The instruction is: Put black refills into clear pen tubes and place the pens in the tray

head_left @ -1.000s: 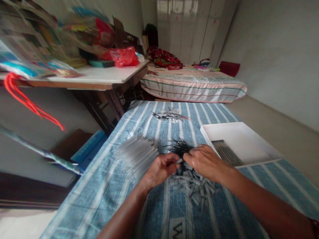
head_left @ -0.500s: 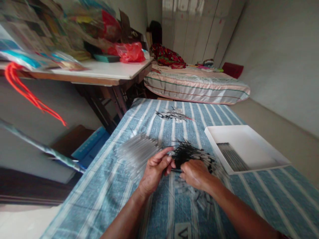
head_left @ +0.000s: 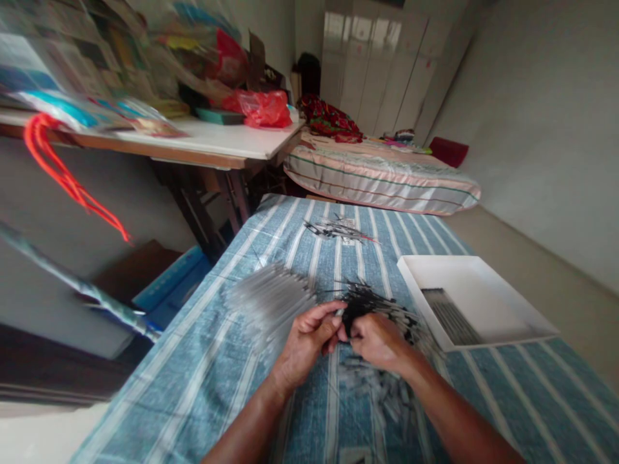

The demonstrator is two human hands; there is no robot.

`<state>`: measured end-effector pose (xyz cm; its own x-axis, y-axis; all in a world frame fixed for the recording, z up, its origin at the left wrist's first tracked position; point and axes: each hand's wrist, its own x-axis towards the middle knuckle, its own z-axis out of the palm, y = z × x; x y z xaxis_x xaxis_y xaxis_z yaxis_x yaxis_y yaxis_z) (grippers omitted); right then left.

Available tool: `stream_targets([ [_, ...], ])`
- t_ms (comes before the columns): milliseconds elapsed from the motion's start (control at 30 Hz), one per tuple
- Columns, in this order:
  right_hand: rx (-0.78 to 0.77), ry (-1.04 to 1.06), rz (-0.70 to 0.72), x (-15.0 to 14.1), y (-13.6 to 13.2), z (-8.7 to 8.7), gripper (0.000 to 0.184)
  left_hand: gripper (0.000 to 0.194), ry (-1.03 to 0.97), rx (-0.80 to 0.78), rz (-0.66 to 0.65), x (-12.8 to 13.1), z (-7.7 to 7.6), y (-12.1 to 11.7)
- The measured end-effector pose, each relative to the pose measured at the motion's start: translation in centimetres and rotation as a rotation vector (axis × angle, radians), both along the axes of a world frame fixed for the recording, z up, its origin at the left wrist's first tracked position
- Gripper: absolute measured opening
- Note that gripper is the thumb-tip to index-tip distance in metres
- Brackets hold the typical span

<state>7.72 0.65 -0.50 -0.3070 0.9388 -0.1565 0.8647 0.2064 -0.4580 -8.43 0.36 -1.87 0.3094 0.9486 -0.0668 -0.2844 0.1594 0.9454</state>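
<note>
My left hand (head_left: 307,338) is closed in a pinch, with a small pale tip showing at its fingertips; what it belongs to is too small to make out. Close beside it, my right hand (head_left: 380,340) has curled fingers, and whatever they grip is hidden. Both are at the near edge of a heap of thin black-and-clear sticks (head_left: 394,310), which look like pen refills. To the left lies a blurred bundle of clear, straight tubes (head_left: 273,299). Short translucent pieces (head_left: 380,386) resembling caps are scattered below my right hand.
At right, a shallow white box (head_left: 507,309) contains a row of thin dark-grey sticks (head_left: 449,316). A loose pile of sticks (head_left: 336,229) lies farther back on the striped blue cloth (head_left: 203,386). Beyond are a cluttered white-topped table (head_left: 232,143) and a bed (head_left: 382,174).
The camera view has tilted slightly, so the scene sits a little lower. My hands stay close together by the heap, with the fingertips only slightly shifted.
</note>
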Motion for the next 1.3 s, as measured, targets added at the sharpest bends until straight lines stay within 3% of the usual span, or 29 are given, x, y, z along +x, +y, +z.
stream_targets([
  [167, -0.172, 0.879, -0.218, 2.1, -0.3, -0.7, 0.026, 0.043, 0.037, 0.000, -0.020, 0.0, 0.3, -0.1],
  [333, -0.158, 1.225, -0.337, 1.9, -0.9, -1.0, 0.025, 0.042, 0.037, 0.017, -0.084, 0.2, 0.2, -0.4],
  [733, -0.114, 1.280, -0.398, 0.3, -1.0, -0.9, 0.025, 0.041, 0.020, 0.054, -0.141, 0.3, 0.3, -0.5],
  [1300, -0.119, 1.154, -0.384, 0.2, -1.4, -1.2, 0.027, 0.027, 0.148, 0.067, -0.203, 0.3, 0.3, -0.4],
])
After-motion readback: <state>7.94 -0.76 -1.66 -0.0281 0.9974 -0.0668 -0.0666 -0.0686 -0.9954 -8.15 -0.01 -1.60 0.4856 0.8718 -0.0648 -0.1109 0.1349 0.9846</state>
